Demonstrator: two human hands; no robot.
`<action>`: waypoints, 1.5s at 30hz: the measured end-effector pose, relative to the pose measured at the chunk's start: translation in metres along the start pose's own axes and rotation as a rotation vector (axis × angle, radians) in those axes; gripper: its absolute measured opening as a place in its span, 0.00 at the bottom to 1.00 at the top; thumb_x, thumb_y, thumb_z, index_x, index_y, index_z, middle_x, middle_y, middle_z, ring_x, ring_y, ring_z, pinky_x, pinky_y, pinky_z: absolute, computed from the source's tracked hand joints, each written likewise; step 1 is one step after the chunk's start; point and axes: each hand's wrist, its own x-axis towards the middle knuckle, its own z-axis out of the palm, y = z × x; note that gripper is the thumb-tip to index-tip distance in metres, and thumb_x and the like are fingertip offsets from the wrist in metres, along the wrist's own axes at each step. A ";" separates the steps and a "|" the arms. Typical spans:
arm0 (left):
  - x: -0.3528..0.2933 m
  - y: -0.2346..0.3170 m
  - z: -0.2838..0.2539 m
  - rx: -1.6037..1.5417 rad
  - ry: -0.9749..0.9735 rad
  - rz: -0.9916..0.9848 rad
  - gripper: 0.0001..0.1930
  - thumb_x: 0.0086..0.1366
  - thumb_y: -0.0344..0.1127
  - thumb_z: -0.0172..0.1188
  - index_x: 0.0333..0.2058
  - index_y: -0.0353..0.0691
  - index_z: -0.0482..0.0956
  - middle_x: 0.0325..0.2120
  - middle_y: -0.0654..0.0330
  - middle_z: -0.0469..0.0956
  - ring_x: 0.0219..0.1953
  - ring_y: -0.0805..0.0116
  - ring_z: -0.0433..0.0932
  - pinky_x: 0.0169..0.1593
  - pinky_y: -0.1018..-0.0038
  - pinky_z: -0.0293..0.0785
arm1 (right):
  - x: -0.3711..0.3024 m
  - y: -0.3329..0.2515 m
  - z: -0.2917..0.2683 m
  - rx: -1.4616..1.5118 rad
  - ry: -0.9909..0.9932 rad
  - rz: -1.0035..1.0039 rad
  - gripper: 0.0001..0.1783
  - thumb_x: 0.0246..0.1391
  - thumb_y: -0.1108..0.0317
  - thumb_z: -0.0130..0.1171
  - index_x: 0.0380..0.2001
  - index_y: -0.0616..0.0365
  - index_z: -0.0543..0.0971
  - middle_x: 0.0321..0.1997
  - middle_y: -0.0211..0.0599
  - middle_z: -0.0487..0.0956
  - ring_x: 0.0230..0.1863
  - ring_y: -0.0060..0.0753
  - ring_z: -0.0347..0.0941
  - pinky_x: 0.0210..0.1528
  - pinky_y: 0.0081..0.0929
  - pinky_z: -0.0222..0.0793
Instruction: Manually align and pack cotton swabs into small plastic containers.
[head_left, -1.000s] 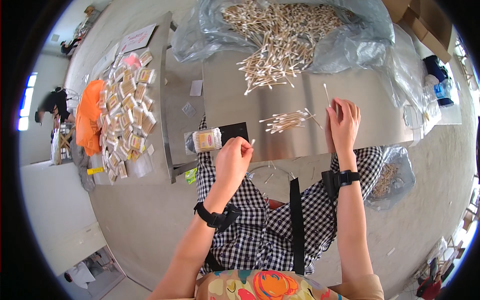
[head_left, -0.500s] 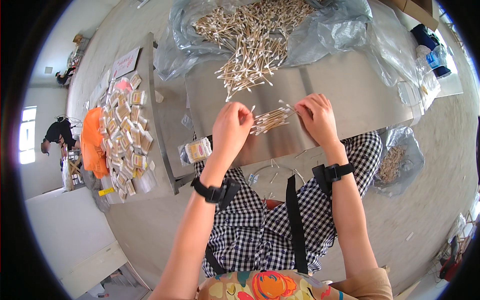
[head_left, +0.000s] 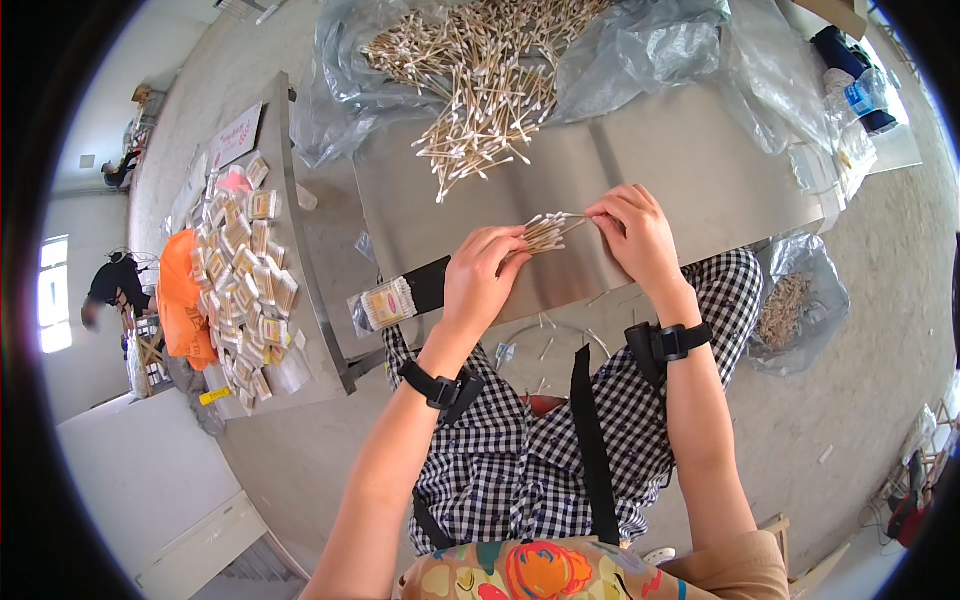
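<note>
A: What is changing around the small bundle of cotton swabs [head_left: 547, 234]?

B: Both hands are now working at it. The left hand [head_left: 483, 273] is no longer hovering beside the swab packet [head_left: 383, 303]; its fingers are closing around the bundle's left end.

A: And the right hand [head_left: 636, 236]?

B: It is pinching a single swab [head_left: 574, 215] between thumb and fingertips. A second ago it was holding a swab upright, well apart from the bundle; now its swab is reaching the bundle's upper right edge.

A: So what is that doing for the work?

B: The bundle is no longer lying alone; the left hand is steadying one end while the right hand is bringing a loose swab against the other.

A: Is the bundle resting on the metal counter [head_left: 690, 195]?

B: It is sitting over the counter's near part, between the two hands, but I am not managing to tell whether it is touching the surface or being raised a little.

A: What about the big swab heap [head_left: 490, 110]?

B: It is spilling from the clear plastic bag [head_left: 650, 65] beyond the hands, and neither hand is touching it.
</note>
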 end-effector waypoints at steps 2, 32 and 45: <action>0.000 0.002 0.000 0.005 0.064 -0.004 0.06 0.52 0.26 0.70 0.30 0.38 0.83 0.38 0.63 0.84 0.40 0.61 0.81 0.42 0.68 0.79 | 0.000 0.002 -0.001 -0.035 0.015 -0.017 0.03 0.50 0.74 0.63 0.30 0.55 0.82 0.33 0.30 0.78 0.42 0.39 0.73 0.49 0.38 0.70; 0.043 -0.002 0.057 0.425 -0.084 -0.030 0.49 0.67 0.61 0.53 0.68 0.21 0.46 0.70 0.35 0.48 0.74 0.41 0.45 0.72 0.49 0.45 | 0.003 -0.007 0.006 0.045 0.187 0.055 0.06 0.59 0.75 0.55 0.38 0.57 0.80 0.32 0.33 0.81 0.39 0.42 0.77 0.47 0.36 0.70; -0.013 0.035 0.045 0.457 -0.209 -0.073 0.50 0.67 0.60 0.53 0.69 0.21 0.44 0.71 0.35 0.45 0.74 0.42 0.43 0.73 0.47 0.40 | 0.009 -0.002 0.005 -0.004 0.216 0.105 0.06 0.58 0.75 0.54 0.36 0.55 0.79 0.30 0.31 0.81 0.37 0.39 0.76 0.45 0.35 0.69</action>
